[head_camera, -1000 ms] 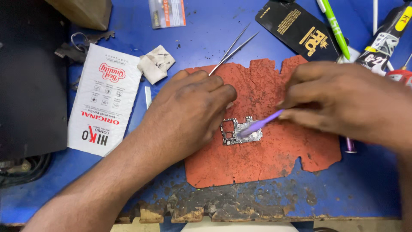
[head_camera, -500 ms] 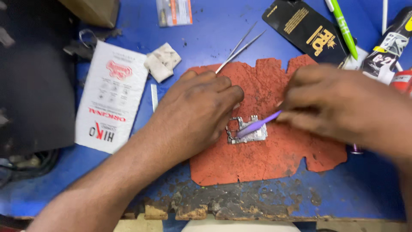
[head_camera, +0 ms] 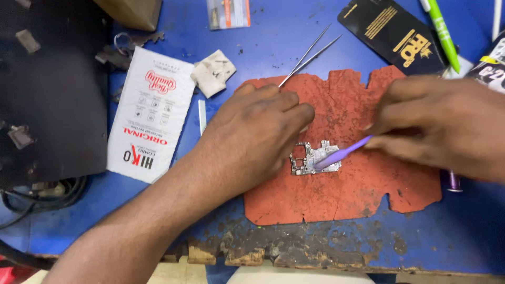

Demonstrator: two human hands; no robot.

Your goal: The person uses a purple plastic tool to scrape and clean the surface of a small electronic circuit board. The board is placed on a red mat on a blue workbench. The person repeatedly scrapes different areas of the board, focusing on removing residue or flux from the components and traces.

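Left hand (head_camera: 252,137): lies palm down on the red mat (head_camera: 342,194), fingers curled loosely, fingertips at the left edge of the small circuit board (head_camera: 310,158); gripping nothing that can be seen
Right hand (head_camera: 447,126): closed around a purple tool (head_camera: 342,155), whose tip rests on the board
Circuit board: flat on the mat, between the two hands, just right of the left fingertips; its left edge is partly hidden by them
Beyond the left hand: metal tweezers (head_camera: 310,52) lie slantwise, their points at the mat's upper edge just above the knuckles
Left of the left hand: a crumpled white wipe (head_camera: 213,72), a thin white stick (head_camera: 202,117) and a white printed packet (head_camera: 150,118), all on the blue worktop (head_camera: 273,31)
Further left: a black block (head_camera: 52,94) with cables (head_camera: 47,194) below it
Beyond the right hand: a black printed packet (head_camera: 392,34) and a green pen (head_camera: 442,31)
Under the right hand: a purple-capped cylinder (head_camera: 453,181), mostly hidden
Near edge: the worktop surface is worn and chipped
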